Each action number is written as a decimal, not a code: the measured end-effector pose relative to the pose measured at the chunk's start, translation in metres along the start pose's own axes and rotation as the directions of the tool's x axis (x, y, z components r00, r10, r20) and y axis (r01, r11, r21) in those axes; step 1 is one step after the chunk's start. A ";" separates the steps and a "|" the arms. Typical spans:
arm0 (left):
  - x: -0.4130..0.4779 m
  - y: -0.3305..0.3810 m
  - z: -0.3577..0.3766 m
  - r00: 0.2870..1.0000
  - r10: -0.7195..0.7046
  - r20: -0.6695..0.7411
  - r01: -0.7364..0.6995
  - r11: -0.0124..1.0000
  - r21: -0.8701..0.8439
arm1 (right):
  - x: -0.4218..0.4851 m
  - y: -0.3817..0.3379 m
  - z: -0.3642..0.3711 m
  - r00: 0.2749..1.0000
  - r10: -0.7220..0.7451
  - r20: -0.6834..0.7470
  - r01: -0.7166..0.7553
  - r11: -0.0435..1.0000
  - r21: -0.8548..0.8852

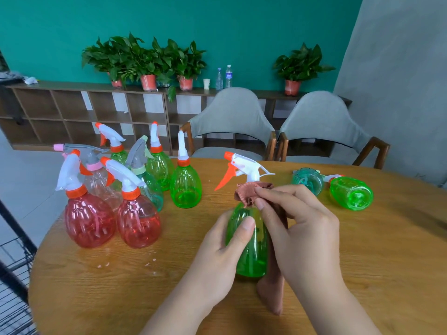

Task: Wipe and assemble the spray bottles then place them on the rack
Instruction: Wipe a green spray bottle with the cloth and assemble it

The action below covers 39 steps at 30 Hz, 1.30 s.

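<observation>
Left hand (217, 259) grips bottle (252, 258), right hand (300, 228) cloth (245, 192); table (116, 291), teal wall (217, 25).

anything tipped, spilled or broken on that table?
Two bottles lie on their sides at the far right of the table: a teal bottle and a green bottle; the group at left stands upright. Small pale flecks lie scattered in front of the red bottles; droplets or scraps, cannot tell. Held green bottle and cloth look fine.

Teal wall (217, 20), grey chairs (232, 110), wooden shelving (72, 87)
</observation>
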<state>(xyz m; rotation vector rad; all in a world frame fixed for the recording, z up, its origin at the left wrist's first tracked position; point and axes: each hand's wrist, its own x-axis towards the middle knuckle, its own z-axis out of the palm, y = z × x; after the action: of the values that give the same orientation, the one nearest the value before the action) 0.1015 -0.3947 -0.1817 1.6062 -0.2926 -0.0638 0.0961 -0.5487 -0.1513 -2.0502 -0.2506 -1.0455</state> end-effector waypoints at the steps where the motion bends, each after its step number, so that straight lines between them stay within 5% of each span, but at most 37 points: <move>1: 0.000 0.001 0.000 1.000 -0.005 0.009 0.005 1.000 -0.006 | 0.000 0.001 -0.001 1.000 0.017 -0.010 -0.017 1.000 -0.005; 9: -0.002 0.006 0.001 0.997 0.056 0.061 -0.056 0.998 0.000 | 0.002 0.003 -0.003 0.988 0.008 -0.154 -0.015 0.999 -0.049; 15: -0.003 0.002 0.002 0.993 0.105 0.052 -0.114 0.965 0.236 | -0.001 -0.006 0.002 0.986 -0.098 -0.135 0.085 0.992 -0.096; 22: -0.006 -0.001 0.002 0.987 0.127 0.100 -0.154 0.922 0.354 | 0.005 -0.005 -0.003 0.956 -0.061 -0.288 0.014 0.987 -0.161; 28: -0.003 -0.010 0.004 0.985 0.155 0.069 -0.169 0.840 0.516 | 0.001 -0.005 0.007 0.983 -0.170 -0.075 0.152 0.968 -0.198; 35: -0.005 -0.010 0.007 0.990 0.126 0.056 -0.136 0.827 0.545 | 0.008 0.003 -0.006 0.971 -0.109 -0.213 0.058 0.971 -0.230; 39: -0.004 -0.006 0.009 0.982 0.185 0.043 -0.174 0.790 0.588 | 0.002 -0.003 0.004 0.986 -0.158 -0.046 0.148 0.974 -0.168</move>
<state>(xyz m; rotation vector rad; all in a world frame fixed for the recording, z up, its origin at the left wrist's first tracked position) 0.0964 -0.4020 -0.1887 2.1917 -0.4860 0.2111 0.0978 -0.5444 -0.1496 -2.1698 -0.3046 -1.2566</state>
